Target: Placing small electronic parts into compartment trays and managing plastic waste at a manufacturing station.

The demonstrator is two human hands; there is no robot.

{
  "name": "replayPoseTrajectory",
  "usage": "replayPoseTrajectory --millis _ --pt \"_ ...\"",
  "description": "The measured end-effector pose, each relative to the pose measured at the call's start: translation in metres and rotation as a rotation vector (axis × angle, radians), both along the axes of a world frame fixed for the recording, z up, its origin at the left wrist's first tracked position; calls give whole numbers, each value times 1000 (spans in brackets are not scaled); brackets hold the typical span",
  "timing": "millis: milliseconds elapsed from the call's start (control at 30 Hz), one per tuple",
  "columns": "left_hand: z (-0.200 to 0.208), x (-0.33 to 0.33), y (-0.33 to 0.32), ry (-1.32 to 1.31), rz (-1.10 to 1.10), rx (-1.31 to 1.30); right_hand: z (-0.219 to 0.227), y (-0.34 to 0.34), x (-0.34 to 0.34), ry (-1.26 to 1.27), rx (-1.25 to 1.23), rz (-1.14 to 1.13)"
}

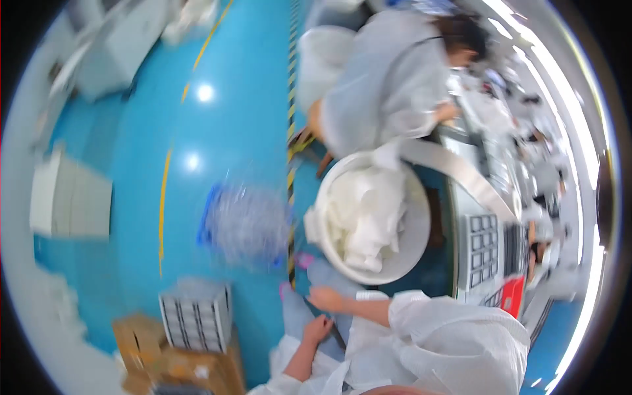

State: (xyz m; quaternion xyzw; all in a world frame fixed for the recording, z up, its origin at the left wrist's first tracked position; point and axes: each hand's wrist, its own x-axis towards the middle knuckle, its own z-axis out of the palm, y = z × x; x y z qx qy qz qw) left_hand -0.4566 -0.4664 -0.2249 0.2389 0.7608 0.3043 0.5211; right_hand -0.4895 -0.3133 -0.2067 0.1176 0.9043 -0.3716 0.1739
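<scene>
My left hand (319, 328) and my right hand (326, 299) are both low over my grey-blue trouser legs (299, 319), close together but apart. On the right hand the fingers look loosely stretched near my thigh, with nothing seen in them. Blur hides the left hand's fingers. Just ahead stands a large round white bin (416, 247), partly filled with crumpled white sheet material (368, 210). A broad white strip (454, 164) runs from the bin's rim over to the workbench. Neither hand touches the bin.
On the workbench at right lie a tray of dark square compartments (482, 250) and a red box (512, 296). Another person (388, 85) leans over the bench ahead. A blue-edged, transparent crate (247, 224), cardboard boxes (141, 342) and a slotted grey-white stack (195, 319) stand on the floor.
</scene>
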Motion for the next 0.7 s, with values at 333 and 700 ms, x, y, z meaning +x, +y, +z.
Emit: replayPoseTrajectory --millis 333,700 --pt "-6 -25 9 -15 -487 136 84 66 254 -83 158 -695" --pt "32 21 168 199 -1418 476 168 39 381 100 132 -1372"
